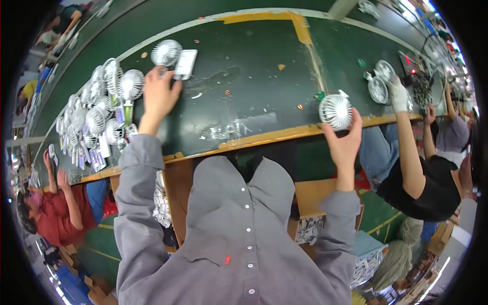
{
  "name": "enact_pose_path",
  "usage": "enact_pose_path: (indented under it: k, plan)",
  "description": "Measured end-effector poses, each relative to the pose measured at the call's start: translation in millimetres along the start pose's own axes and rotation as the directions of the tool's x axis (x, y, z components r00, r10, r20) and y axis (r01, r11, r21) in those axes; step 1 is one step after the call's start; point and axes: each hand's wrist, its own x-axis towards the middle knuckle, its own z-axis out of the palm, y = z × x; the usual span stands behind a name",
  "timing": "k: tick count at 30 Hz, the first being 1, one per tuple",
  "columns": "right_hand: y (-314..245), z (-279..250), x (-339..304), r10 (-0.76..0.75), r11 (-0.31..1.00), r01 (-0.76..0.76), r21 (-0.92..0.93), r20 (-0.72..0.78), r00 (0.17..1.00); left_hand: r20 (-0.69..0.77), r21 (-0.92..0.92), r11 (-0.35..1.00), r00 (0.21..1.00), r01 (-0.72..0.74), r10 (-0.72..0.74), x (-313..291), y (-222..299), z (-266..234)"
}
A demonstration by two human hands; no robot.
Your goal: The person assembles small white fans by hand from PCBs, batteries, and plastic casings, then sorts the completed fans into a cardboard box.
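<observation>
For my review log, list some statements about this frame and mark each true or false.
1. The right hand holds a white round fan. True.
2. The left hand wears a glove. False: it is bare.
3. Yellow tape is stuck to the dark green tabletop. True.
4. The two hands are clasped together. False: they are wide apart.
5. The fan pile lies to the left of the left hand. True.
</observation>
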Motion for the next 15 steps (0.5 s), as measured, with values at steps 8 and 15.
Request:
enact_pose_path:
  k: [8, 15]
  plan:
    - [60.3, 18.1, 76.8, -0.241, 0.791, 0.055, -0.609, -0.229, 0.943, 0.077, -0.315, 0.924, 0.964, -0.218, 0.253, 1.1, 101.6, -16.3]
    - [-84.9, 97.5, 32.8, -0.554, 0.770, 0.623, -0.137, 0.340, 0.760, -0.008, -0.336, 0.795, 0.846, -0.504, 0.533, 13.0, 128.2, -28.9]
